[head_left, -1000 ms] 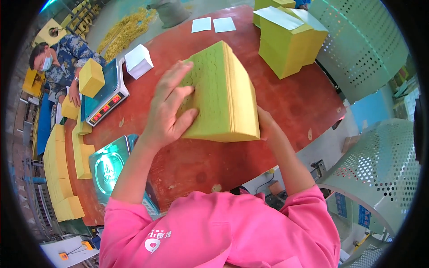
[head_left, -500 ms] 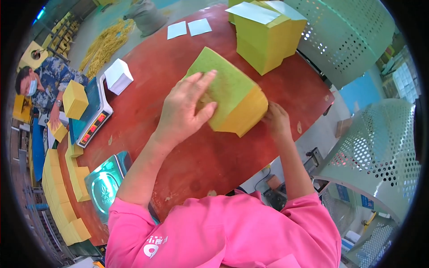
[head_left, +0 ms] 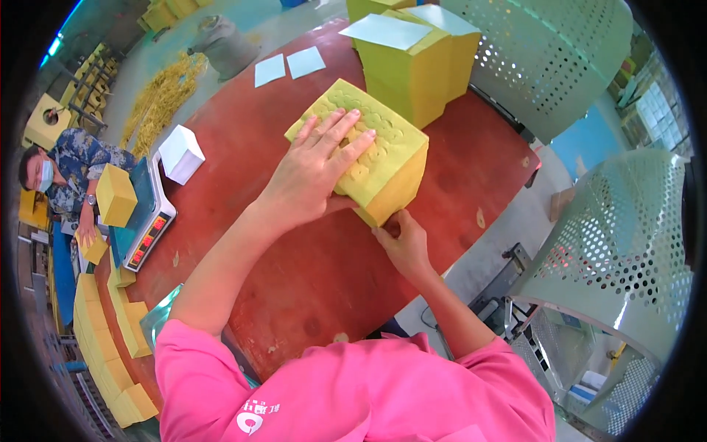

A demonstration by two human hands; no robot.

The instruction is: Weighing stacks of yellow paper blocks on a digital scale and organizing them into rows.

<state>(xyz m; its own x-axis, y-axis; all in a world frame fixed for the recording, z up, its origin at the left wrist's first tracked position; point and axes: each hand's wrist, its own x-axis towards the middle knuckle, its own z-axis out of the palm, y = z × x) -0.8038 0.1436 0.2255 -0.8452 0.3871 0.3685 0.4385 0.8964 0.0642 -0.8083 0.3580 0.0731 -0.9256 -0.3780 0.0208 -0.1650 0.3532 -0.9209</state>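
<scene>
A thick block of stacked yellow paper (head_left: pixel 394 166), its top sheet pressed with rows of round marks, is tilted over the red table. My left hand (head_left: pixel 313 166) lies across the top with its fingers on the marks, and its thumb side is at the block's left edge. At the lower near corner, my right hand (head_left: pixel 405 247) pinches the paper between thumb and fingers. Its fingertips are partly hidden behind the corner. Beyond the block, larger yellow paper stacks (head_left: pixel 401 77) stand with white sheets (head_left: pixel 387 31) on top.
The red table (head_left: pixel 309 295) bears a digital scale (head_left: pixel 151 214) with a yellow block (head_left: pixel 115 195), a white paper block (head_left: pixel 180 155) and two loose sheets (head_left: pixel 305 62). A co-worker (head_left: pixel 77 166) sits at the left. Perforated green metal guards (head_left: pixel 604 243) stand at the right.
The block has turned, and its marked top now faces up. My right hand has moved left and nearer, from the block's right side to its near corner.
</scene>
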